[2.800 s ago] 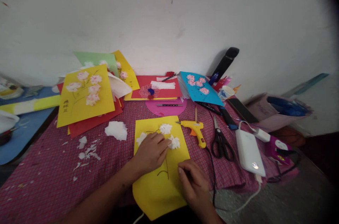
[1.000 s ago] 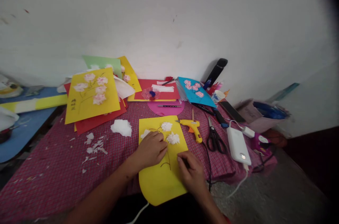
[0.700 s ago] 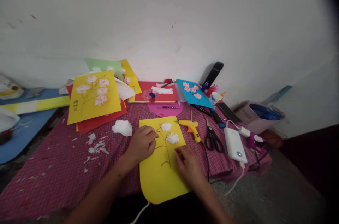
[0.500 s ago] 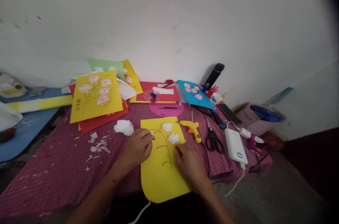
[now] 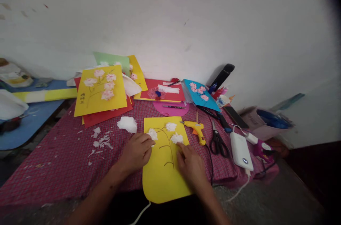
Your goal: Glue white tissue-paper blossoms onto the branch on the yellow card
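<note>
A sheet of yellow paper (image 5: 162,179) lies before me with a brown branch drawn on it. White crumpled paper flowers sit at the upper twigs: a left flower (image 5: 152,134), a top flower (image 5: 171,126) and a right flower (image 5: 176,138). My left hand (image 5: 136,151) is closed at the sheet's left edge, fingertips at the lower edge of the left flower. My right hand (image 5: 191,164) rests on the right side, its index finger stretched to the right flower's lower edge and the thumb apart from it. A loose piece of white paper (image 5: 127,124) lies left of the sheet.
A yellow glue gun (image 5: 195,128), black scissors (image 5: 218,143) and a white power bank (image 5: 241,151) lie to the right. Paper scraps (image 5: 102,142) are on the left. Finished flower pictures (image 5: 102,93) and a blue card (image 5: 201,96) are at the back.
My left hand has shifted down slightly, showing the left flower that its fingers mostly hid. My right index finger has stretched out to the right flower. The camera view has shifted slightly.
</note>
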{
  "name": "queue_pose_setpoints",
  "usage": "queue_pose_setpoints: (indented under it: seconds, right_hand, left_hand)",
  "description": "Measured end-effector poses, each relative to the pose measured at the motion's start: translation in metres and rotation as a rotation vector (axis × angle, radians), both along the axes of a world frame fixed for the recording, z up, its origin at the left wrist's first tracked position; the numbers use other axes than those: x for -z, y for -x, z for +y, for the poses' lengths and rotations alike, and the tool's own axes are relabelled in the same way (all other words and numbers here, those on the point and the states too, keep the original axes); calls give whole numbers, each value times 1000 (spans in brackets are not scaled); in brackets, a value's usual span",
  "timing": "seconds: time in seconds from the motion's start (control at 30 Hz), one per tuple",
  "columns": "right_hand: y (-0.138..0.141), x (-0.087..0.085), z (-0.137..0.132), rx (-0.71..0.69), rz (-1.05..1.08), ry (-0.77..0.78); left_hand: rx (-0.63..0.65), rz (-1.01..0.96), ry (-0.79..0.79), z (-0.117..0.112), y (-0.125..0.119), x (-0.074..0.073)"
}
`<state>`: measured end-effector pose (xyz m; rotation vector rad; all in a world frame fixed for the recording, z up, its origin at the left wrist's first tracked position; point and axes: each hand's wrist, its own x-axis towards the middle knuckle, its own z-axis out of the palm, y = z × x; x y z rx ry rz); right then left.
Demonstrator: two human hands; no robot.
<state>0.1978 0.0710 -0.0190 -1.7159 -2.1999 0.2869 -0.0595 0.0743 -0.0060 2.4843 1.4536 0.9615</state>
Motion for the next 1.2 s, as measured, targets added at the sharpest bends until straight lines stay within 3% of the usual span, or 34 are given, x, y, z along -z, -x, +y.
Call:
queue_pose_setpoints:
  seconds: [0.53,0.7,0.87,1.07,1.2]
  right_hand:
    - [-13,5,3,-23,233,6]
    - [-6,-5,1,-94,83,21]
    - [1,-9,1,-50,-62,14]
    - [-1,-3,1,-12,-27,-4]
    - [-1,-1,0,-13,-11,-18]
  left_hand:
    - [87,66,-23,-1,-6,0]
    - [111,112,11,-1,-8,0]
    - [108,114,15,-1,-9,0]
    - [112,116,30,-2,-9,2]
    - [139,249,83,-2,-25,-6]
